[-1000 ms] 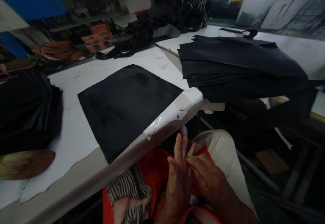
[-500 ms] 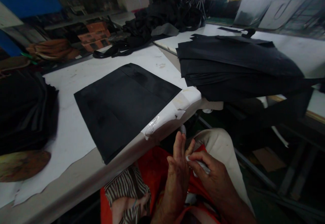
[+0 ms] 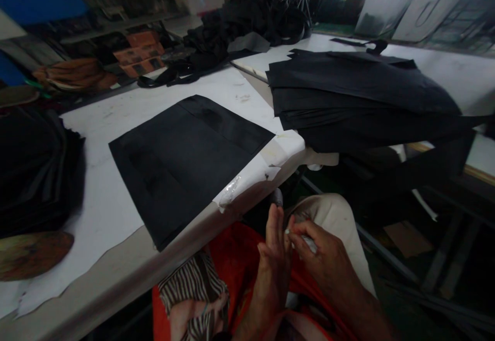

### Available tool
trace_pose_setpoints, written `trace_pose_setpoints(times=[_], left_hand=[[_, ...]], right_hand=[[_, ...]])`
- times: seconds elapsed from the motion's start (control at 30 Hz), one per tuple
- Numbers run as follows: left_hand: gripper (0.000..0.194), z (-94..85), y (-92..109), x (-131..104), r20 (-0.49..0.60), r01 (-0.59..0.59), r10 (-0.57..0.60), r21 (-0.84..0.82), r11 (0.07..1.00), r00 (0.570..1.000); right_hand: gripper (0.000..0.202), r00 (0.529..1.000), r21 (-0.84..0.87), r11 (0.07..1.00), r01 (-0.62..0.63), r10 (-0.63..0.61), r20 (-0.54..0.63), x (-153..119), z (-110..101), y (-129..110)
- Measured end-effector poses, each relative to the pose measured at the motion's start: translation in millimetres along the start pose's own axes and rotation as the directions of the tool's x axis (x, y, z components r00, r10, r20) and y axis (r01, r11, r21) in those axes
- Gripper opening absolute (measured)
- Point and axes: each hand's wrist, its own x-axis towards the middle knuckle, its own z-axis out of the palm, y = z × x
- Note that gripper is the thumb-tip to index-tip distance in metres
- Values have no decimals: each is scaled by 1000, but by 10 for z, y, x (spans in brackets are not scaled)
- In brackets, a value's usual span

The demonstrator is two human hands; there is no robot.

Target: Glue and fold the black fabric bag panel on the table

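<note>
My left hand [image 3: 274,258] is raised over my lap in front of the table edge, its fingers stretched out. Beside it, my right hand [image 3: 328,258] pinches a small white piece [image 3: 309,243], perhaps cloth or tissue, against the left hand's fingers. Most of that white piece is hidden in the right hand's grip. On the table nearest to both hands lies a flat, black, roughly square panel [image 3: 189,171], with one corner at the front edge; neither hand touches it.
A white-covered table [image 3: 104,202] has torn tape along its front edge. Fanned black sheets [image 3: 359,94] overhang at right. A black stack [image 3: 38,171] and a brown oval object [image 3: 34,256] sit at left. Behind are black straps [image 3: 247,27] and orange boxes [image 3: 143,55].
My right hand's white piece has shifted slightly along the left hand's fingers. The view has moved a little; the black panel and stacks stay in place.
</note>
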Motion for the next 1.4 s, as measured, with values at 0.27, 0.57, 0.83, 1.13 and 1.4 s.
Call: trace_pose_setpoints(times=[0.27,0.57,0.83,1.13,1.4], left_hand=[[90,30,90,-11,50,10,-8,-55,998,999],[82,-6,63,-7,89,18,-10,-87,996,996],[94,36,127,5,17,22,-21,-53,998,1000],[99,-63,-70,54,34,-111,109,85,990,993],[91,-107,-89,80,59,-121,119,31,992,991]], right_hand=[[18,975,96,989,-113,91,204,-45,-116,-60],[22,989,-8,990,144,-144,40,-55,-59,32],[16,980,81,996,31,-47,195,-58,-125,30],[23,962,130,959,-251,232,145,20,-69,-51],[23,956,111,957,-270,252,149,24,-40,-33]])
